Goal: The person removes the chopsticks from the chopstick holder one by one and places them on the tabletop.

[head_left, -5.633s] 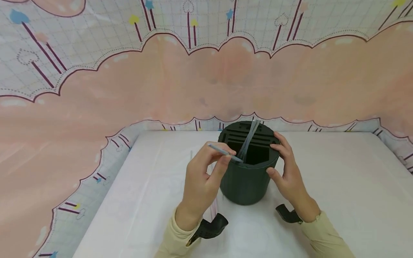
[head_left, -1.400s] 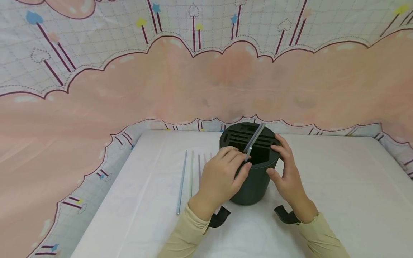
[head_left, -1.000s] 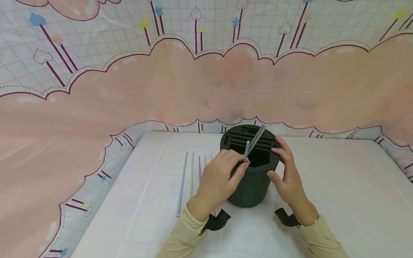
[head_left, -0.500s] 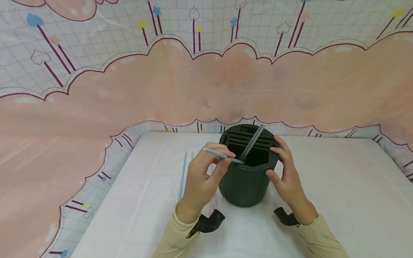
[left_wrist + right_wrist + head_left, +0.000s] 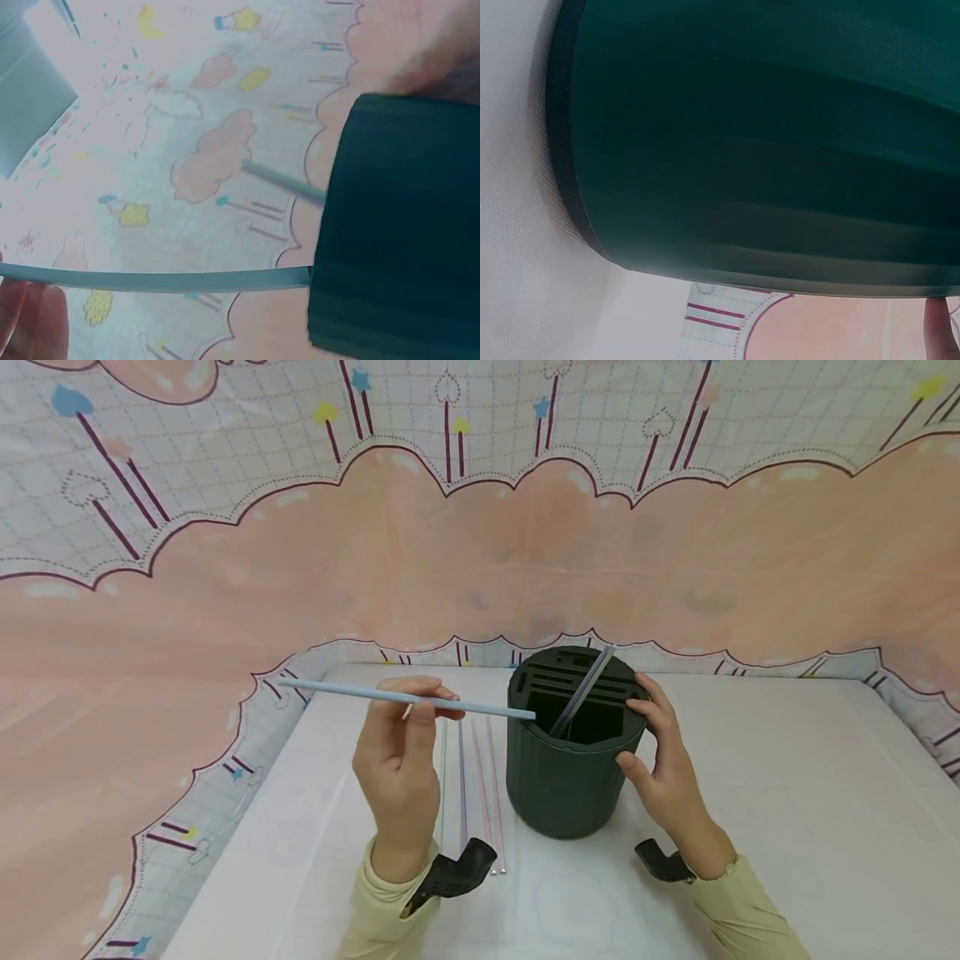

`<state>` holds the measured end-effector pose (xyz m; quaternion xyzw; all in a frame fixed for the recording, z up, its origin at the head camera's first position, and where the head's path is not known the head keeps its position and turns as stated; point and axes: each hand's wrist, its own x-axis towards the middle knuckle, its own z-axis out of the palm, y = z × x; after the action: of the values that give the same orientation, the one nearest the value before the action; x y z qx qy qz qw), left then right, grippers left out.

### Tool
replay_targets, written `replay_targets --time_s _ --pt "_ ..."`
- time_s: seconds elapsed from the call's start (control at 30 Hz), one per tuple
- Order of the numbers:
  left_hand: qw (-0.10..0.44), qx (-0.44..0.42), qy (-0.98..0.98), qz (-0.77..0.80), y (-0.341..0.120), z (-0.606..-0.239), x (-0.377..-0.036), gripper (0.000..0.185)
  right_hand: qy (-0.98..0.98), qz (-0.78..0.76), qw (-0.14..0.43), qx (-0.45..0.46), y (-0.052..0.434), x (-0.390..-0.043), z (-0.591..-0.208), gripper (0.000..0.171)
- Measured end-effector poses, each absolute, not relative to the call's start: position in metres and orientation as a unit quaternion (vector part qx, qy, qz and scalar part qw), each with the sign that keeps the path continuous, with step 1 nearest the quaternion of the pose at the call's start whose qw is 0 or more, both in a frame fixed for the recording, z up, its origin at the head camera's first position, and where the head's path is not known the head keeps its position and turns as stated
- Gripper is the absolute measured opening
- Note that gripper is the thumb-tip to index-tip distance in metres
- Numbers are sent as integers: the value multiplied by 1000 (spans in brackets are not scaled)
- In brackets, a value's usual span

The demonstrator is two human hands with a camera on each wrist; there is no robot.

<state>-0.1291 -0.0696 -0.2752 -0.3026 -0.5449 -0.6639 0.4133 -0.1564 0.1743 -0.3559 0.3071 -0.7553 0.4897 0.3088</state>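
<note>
Head view: left hand [image 5: 396, 758] pinches a long pale-blue plastic straw [image 5: 408, 698], held level, its tip at the rim of the dark green ribbed cylindrical holder [image 5: 566, 777]. Right hand [image 5: 663, 760] grips the holder's side, on the white table [image 5: 787, 827].

Left wrist view: straw [image 5: 172, 280] meets the holder [image 5: 397, 225].

Right wrist view: holder wall [image 5: 765, 142] fills the frame.

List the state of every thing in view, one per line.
Left hand: pinches the blue straw.
Blue straw: held about level, its tip at the holder's rim.
Right hand: grips the holder's side.
Dark green holder: upright on the table.
Grey straw: leaning inside the holder.
Loose straws: lying flat on the table.
</note>
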Motion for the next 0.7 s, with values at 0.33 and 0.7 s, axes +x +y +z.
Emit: replay_targets --time_s 0.33,0.7 --pt "449 -241 -533 -676 -90 -267 -136 20 -753 488 312 312 174 -159 -354 69" --pt "378 -93 -789 -476 -128 -301 -171 23 -754 491 308 308 174 -157 -355 69"
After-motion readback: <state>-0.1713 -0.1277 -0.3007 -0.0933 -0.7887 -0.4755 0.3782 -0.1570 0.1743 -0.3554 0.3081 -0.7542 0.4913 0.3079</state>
